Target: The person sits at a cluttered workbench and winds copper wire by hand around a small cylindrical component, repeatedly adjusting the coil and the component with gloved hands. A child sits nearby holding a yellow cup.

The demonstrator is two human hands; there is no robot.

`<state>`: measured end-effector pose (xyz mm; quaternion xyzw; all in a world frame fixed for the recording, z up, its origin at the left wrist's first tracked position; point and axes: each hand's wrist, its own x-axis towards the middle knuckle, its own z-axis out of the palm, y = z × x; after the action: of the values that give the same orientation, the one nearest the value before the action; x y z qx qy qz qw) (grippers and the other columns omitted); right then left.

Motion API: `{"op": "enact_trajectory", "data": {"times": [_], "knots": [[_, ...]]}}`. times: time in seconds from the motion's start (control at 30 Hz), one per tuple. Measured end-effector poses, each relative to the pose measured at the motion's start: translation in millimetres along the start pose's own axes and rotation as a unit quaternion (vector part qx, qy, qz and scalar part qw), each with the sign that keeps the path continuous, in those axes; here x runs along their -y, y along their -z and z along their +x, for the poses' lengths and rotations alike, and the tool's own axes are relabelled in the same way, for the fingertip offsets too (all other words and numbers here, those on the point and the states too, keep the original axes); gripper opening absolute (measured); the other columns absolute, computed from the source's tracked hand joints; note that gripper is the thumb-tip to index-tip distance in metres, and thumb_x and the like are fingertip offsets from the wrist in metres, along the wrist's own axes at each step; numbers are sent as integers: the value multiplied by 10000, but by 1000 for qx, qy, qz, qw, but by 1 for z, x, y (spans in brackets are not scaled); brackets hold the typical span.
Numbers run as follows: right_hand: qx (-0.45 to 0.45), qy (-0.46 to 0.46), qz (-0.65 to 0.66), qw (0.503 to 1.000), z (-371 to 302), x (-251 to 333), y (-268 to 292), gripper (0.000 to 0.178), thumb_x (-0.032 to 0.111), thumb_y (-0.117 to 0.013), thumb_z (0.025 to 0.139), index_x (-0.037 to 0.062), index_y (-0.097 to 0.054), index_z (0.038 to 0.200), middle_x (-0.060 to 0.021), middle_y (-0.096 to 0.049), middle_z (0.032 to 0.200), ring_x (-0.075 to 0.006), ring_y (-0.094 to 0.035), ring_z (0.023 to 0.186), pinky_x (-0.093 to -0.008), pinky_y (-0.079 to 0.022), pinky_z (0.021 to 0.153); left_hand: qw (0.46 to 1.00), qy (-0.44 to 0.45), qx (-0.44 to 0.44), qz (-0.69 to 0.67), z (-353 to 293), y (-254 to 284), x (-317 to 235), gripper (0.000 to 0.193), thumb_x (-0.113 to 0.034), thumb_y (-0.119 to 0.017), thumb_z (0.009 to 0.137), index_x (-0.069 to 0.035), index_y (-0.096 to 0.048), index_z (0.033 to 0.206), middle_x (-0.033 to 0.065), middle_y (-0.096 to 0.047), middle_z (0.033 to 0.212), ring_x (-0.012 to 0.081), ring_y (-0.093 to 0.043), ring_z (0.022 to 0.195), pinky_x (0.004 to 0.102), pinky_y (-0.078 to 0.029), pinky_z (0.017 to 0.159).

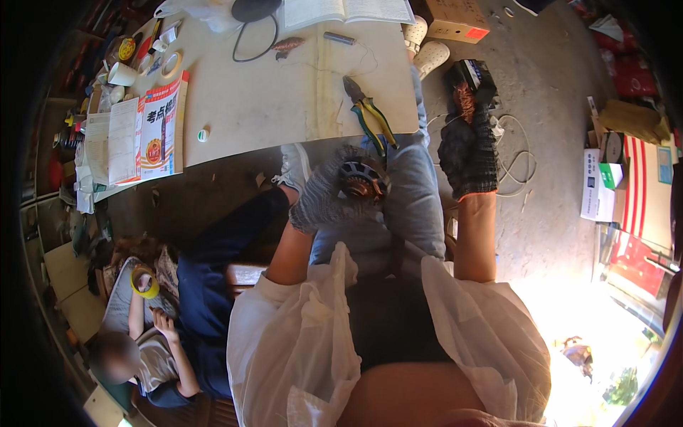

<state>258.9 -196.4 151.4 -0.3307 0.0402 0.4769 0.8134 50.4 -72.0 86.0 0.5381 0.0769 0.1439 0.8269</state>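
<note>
My left hand [324,191], in a grey knit glove, is closed around a motor stator [363,183] with a dark slotted ring and copper windings, held over my lap. Out to the right, my right hand [467,153] wears a dark, soiled glove. Its fingers close on a bundle of copper wire [464,102], beside a black box [475,73] low by the floor. Pliers [370,117] with yellow-green handles lie at the table's near right edge, just beyond the stator.
On the table [256,99] lie an open book [345,11], a scrap of copper winding [288,46], a tape roll [171,65] and a red-and-white booklet [162,128]. Another person [153,341] sits at lower left, holding a yellow round object. A pale cord [526,153] loops on the floor.
</note>
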Motion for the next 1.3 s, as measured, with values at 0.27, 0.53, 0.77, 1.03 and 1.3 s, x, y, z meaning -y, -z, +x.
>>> {"op": "enact_trajectory", "data": {"times": [0.27, 0.53, 0.77, 1.03, 1.3], "knots": [[109, -104, -14, 988, -16, -8, 11, 440, 443, -554, 860, 47, -533, 1052, 77, -338, 499, -43, -275, 362, -195, -227, 323, 966, 69, -69, -239, -1, 24, 22, 661, -167, -746, 661, 15, -438, 1216, 146, -580, 1050, 265, -608, 906, 371, -536, 758], [92, -219, 55, 970, -25, -18, 19, 469, 460, -499, 884, 13, -548, 1017, 61, -368, 485, -48, -287, 353, -189, -253, 325, 892, 64, 26, -447, 10, 29, 29, 724, -189, -670, 643, 60, -394, 1264, 205, -559, 1119, 309, -594, 967, 357, -524, 809], [138, -176, -201, 954, -30, -9, 23, 350, 309, -623, 823, 45, -540, 1038, -3, -489, 643, -93, -457, 516, -209, -383, 449, 858, 32, 10, -513, 11, 43, 27, 657, -229, -556, 707, 109, -384, 1244, 218, -568, 1075, 298, -584, 944, 317, -527, 767], [382, 170, -695, 585, -32, -14, 21, 313, 3, -560, 816, 22, -550, 1128, -145, -596, 1049, -219, -591, 920, -288, -471, 792, 781, 36, 64, -620, 32, 32, 10, 457, -181, -522, 739, 87, -488, 1108, 180, -589, 974, 301, -587, 889, 335, -537, 753], [74, 188, -681, 704, -14, -62, 7, 279, -8, -521, 807, 33, -577, 1077, -152, -623, 952, -296, -607, 861, -334, -489, 735, 925, 45, -105, -363, 13, -6, -11, 598, -184, -637, 636, 54, -483, 1163, 179, -583, 1050, 258, -594, 910, 320, -513, 761]]}}
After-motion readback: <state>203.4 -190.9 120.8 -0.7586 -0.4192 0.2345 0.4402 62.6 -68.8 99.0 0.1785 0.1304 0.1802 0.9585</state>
